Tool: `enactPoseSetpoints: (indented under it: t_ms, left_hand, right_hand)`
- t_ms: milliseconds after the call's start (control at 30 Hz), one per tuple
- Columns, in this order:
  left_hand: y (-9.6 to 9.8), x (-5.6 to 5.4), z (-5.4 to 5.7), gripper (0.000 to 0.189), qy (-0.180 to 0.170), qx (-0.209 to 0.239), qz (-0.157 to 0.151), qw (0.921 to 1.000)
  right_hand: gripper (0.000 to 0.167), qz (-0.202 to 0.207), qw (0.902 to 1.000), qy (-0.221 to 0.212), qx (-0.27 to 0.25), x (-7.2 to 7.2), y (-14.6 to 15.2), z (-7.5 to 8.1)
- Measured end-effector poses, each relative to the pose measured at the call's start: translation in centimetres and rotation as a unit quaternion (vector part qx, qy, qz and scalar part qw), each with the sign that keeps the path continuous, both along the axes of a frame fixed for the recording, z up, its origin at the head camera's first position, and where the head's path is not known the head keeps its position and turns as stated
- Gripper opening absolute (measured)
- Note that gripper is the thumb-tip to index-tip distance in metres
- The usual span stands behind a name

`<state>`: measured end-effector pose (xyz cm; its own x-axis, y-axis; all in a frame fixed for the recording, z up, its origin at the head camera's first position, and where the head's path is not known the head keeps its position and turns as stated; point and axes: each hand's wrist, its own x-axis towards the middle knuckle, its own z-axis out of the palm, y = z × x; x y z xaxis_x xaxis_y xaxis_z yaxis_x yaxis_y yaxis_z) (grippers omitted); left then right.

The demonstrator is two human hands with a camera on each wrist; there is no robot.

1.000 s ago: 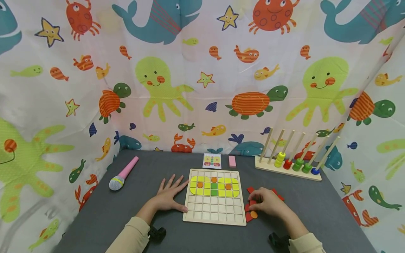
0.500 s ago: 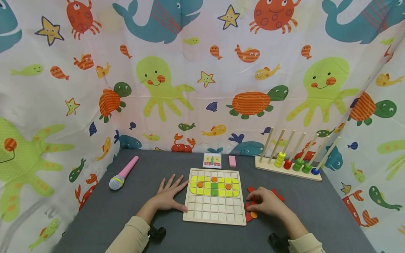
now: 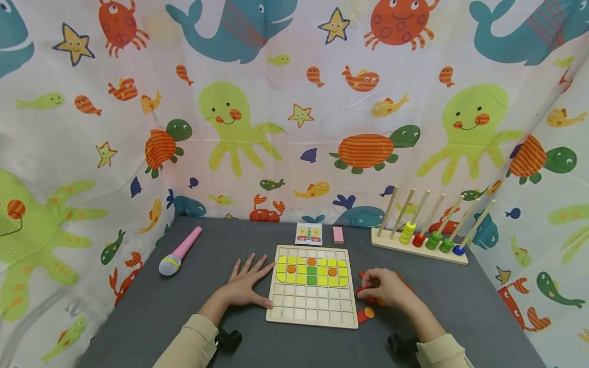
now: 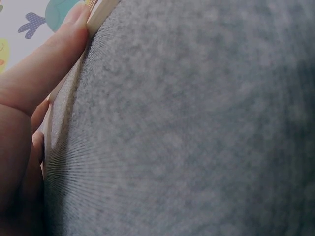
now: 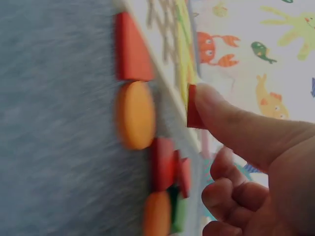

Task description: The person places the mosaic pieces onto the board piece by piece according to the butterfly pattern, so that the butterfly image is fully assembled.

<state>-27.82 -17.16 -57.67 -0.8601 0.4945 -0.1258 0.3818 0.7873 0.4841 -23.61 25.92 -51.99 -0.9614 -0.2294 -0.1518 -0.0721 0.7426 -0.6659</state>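
Note:
My left hand (image 3: 246,286) lies spread on the table, its thumb and a fingertip touching the left edge of the wooden grid board (image 3: 313,309). The left wrist view has that thumb (image 4: 51,64) against the board's edge. Yellow, orange and green tiles fill upper rows of the board; the lower rows are bare. Beside the board's right edge, my right hand (image 3: 388,290) pinches a red tile (image 5: 195,109) between thumb and a finger. Below it are another red tile (image 5: 132,49), an orange disc (image 5: 137,115) and more loose pieces, partly covered by the hand in the head view.
Behind the board lie a butterfly pattern card (image 3: 309,233) and a pink block (image 3: 338,235). A pink toy microphone (image 3: 181,251) is at the left. At the back right stands a wooden peg rack (image 3: 391,241) with coloured rings. A printed sea-animal curtain (image 3: 294,153) surrounds the table.
My right hand's fingers have gone from reaching among the loose pieces to pinching a red tile, and the hand has risen slightly. The left hand and the board stay in place.

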Motion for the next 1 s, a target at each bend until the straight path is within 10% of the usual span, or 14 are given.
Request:
enactPoseSetpoints:
  t_ms: [1000]
  left_hand:
    - [0.4, 0.3, 1.3, 0.117, -0.004, -0.018, 0.002, 0.9998]
  right_hand:
    - [0.005, 0.015, 0.9921, 0.063, -0.108, -2.9, -10.9, 1.5]
